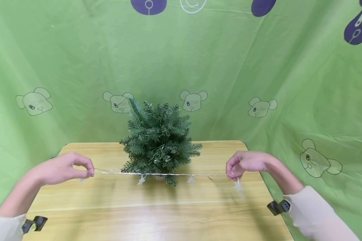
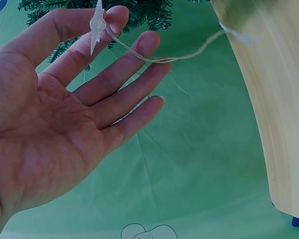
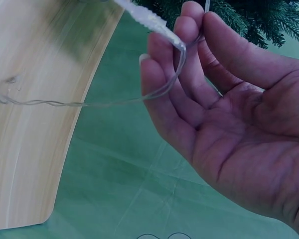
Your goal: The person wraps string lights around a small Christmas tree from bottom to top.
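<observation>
A star string light (image 1: 172,174), thin wire with clear star pendants, is stretched level between both hands in the head view. My left hand (image 1: 63,169) pinches its left end between thumb and index finger; the other fingers are extended in the left wrist view, where a star (image 2: 97,25) sits by the fingertips. At the right, my right hand (image 1: 248,163) pinches the wire between thumb and fingertips. From there a loose length of wire (image 3: 114,103) hangs, with a star (image 1: 237,185) below the hand. Behind the wire stands a small green artificial Christmas tree (image 1: 160,140).
The wooden table (image 1: 132,214) has rounded far corners. Green cloth (image 1: 223,67) with printed bear heads surrounds it at the back and sides. Dark wrist cameras (image 1: 279,207) are strapped over the light sleeves (image 1: 316,214).
</observation>
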Action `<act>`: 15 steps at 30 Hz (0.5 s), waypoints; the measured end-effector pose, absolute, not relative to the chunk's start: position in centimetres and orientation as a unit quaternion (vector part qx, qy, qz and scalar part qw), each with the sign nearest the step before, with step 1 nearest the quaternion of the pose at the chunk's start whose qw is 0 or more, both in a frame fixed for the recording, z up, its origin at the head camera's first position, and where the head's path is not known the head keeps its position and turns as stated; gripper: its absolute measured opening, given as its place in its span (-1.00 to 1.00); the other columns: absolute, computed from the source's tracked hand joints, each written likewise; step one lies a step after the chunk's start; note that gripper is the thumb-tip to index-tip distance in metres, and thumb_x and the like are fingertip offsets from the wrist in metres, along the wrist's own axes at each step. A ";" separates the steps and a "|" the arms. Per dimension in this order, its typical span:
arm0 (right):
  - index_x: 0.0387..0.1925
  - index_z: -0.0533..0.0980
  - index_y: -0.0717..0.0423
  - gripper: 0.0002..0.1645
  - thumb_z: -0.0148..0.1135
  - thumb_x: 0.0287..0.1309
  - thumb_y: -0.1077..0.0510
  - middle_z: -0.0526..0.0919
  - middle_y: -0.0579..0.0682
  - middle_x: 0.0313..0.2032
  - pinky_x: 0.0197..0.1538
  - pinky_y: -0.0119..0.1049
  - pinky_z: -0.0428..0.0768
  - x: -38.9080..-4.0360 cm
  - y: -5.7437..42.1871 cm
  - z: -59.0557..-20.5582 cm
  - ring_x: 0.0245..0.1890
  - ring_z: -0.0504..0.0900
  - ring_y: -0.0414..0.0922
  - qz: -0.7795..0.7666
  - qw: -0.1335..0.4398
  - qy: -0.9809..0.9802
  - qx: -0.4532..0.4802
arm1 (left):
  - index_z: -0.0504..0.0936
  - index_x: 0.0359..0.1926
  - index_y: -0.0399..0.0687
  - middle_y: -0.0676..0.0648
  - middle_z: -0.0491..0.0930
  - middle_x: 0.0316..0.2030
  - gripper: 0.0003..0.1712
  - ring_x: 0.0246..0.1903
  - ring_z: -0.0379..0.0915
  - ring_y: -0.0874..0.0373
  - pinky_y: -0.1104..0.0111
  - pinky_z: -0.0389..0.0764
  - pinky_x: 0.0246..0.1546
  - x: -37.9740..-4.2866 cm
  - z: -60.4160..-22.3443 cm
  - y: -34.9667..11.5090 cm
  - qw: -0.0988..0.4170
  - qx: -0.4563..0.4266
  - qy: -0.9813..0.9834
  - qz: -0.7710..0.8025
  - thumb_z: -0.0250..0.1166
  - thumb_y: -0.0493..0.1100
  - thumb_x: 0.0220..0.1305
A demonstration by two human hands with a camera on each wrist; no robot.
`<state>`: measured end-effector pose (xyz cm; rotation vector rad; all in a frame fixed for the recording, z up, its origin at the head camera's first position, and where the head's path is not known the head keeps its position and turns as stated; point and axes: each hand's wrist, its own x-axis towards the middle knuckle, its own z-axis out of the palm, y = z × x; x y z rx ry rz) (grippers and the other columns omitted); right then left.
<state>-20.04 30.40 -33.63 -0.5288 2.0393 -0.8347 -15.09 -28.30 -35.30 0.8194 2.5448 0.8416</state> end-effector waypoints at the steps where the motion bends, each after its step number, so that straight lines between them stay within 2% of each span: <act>1: -0.27 0.61 0.33 -0.81 0.18 0.27 0.23 0.68 0.09 -0.34 -0.03 -0.08 0.62 -20.1 30.4 -33.6 -0.26 0.64 -0.02 -0.334 0.423 0.815 -0.213 | 0.68 -0.27 0.29 0.27 0.68 -0.23 -0.87 -0.16 0.55 0.36 0.35 0.61 -0.14 -15.1 -35.3 -28.3 0.169 0.288 0.895 0.295 0.28 -0.12 0.39; 7: -0.27 0.61 0.31 -0.84 0.19 0.26 0.26 0.67 0.05 -0.35 -0.02 -0.07 0.62 -20.0 30.3 -33.4 -0.26 0.63 -0.02 -0.335 0.425 0.816 -0.203 | 0.67 -0.26 0.31 0.28 0.68 -0.25 -0.87 -0.18 0.56 0.37 0.35 0.62 -0.15 -14.9 -35.0 -28.3 0.168 0.290 0.896 0.292 0.28 -0.12 0.39; 15: -0.29 0.61 0.30 -0.86 0.20 0.25 0.27 0.67 0.03 -0.36 -0.07 -0.15 0.64 -19.9 30.3 -33.1 -0.27 0.64 -0.01 -0.328 0.421 0.823 -0.194 | 0.68 -0.21 0.17 0.21 0.66 -0.30 -0.87 -0.29 0.56 0.36 0.40 0.62 -0.24 -14.9 -33.1 -27.5 0.146 0.272 0.901 0.304 0.25 -0.19 0.39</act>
